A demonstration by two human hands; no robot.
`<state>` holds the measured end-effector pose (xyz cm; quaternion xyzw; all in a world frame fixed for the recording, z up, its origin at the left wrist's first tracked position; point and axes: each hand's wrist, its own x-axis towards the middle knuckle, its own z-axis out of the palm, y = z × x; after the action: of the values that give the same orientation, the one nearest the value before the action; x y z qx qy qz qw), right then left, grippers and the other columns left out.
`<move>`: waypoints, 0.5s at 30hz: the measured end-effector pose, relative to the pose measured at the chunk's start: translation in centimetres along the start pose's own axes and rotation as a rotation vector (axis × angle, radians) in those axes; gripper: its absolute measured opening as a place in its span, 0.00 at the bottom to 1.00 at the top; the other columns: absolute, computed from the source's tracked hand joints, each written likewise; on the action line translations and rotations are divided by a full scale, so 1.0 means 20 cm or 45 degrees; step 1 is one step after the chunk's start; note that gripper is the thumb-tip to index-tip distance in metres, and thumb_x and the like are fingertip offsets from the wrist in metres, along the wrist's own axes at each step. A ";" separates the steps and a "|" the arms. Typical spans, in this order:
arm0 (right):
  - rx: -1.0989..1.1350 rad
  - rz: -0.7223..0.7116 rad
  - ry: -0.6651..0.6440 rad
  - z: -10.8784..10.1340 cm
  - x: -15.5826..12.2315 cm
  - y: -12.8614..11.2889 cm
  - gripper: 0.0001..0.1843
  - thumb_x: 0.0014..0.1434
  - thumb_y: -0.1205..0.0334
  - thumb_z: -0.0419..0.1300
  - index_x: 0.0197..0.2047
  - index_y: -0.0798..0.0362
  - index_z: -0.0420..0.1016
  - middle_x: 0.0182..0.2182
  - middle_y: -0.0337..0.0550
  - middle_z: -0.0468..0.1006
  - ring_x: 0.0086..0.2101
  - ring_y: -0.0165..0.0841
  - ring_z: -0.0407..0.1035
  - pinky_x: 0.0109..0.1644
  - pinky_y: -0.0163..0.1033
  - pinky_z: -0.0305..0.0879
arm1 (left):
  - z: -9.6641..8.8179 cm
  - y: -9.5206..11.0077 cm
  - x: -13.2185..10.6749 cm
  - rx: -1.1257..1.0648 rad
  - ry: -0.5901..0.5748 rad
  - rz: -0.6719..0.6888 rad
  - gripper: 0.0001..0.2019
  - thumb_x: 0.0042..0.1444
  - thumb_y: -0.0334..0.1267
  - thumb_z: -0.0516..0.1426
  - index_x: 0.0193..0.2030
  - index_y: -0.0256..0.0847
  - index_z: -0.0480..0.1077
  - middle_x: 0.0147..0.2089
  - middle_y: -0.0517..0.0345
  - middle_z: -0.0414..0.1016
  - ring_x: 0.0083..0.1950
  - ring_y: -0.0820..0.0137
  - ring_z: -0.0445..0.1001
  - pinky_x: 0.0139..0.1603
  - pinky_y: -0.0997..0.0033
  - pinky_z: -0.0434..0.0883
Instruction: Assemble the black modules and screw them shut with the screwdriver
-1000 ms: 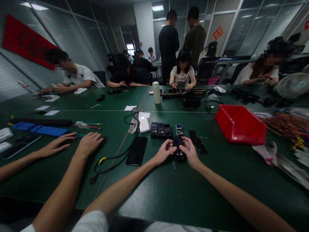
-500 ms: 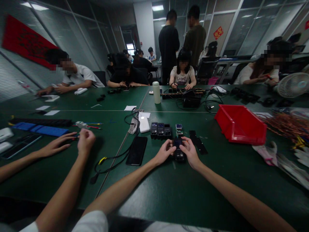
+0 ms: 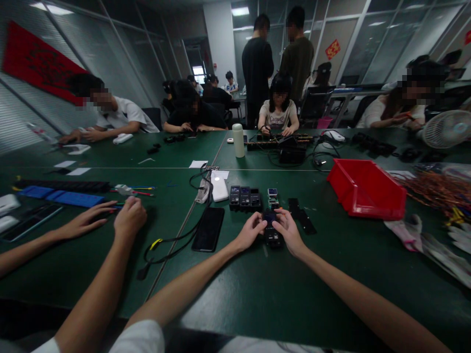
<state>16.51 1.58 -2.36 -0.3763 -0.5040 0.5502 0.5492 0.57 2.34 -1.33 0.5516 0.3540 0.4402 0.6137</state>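
My left hand [image 3: 249, 232] and my right hand [image 3: 289, 232] both grip a small black module [image 3: 272, 234] lying on the green table [image 3: 257, 294], thumbs pressed on its top end. Just beyond it stands a row of similar black modules [image 3: 245, 197] and a single one with a small blue screen [image 3: 273, 194]. A flat black strip [image 3: 301, 215] lies to the right of my right hand. A black phone [image 3: 208, 229] lies face up to the left of my left hand.
A co-worker's two arms reach in at the left, one hand [image 3: 129, 217] fisted, the other hand [image 3: 85, 220] flat near blue strips [image 3: 62, 197]. A red bin [image 3: 366, 189], a wire bundle [image 3: 437, 191], gloves [image 3: 408, 233], a white bottle [image 3: 239, 140] and a fan [image 3: 447, 128] stand around.
My hands stay on the black module with small finger shifts. The co-worker's nearer hand has closed from flat fingers into a fist.
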 end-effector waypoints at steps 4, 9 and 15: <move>-0.030 -0.023 0.013 0.00 0.00 0.00 0.23 0.51 0.56 0.63 0.49 0.47 0.62 0.41 0.42 0.72 0.46 0.38 0.68 0.53 0.45 0.61 | 0.00 0.00 0.00 -0.014 0.006 0.011 0.18 0.50 0.52 0.57 0.33 0.38 0.60 0.29 0.63 0.57 0.30 0.78 0.61 0.29 0.80 0.63; -0.025 -0.031 0.014 0.00 0.00 0.01 0.23 0.51 0.57 0.63 0.50 0.47 0.62 0.41 0.42 0.72 0.46 0.37 0.67 0.53 0.45 0.61 | -0.01 -0.01 0.00 -0.003 -0.025 0.041 0.15 0.52 0.48 0.56 0.33 0.38 0.59 0.29 0.63 0.58 0.30 0.78 0.61 0.29 0.80 0.62; -0.026 -0.025 0.056 -0.01 0.01 0.02 0.23 0.51 0.55 0.63 0.49 0.47 0.62 0.39 0.41 0.73 0.43 0.38 0.69 0.50 0.45 0.63 | -0.01 0.00 0.00 0.068 -0.044 0.051 0.16 0.51 0.50 0.56 0.33 0.38 0.60 0.28 0.63 0.58 0.30 0.78 0.62 0.32 0.78 0.63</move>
<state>16.52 1.78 -2.71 -0.3890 -0.5010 0.5312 0.5618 0.44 2.32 -1.41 0.5822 0.3438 0.4334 0.5959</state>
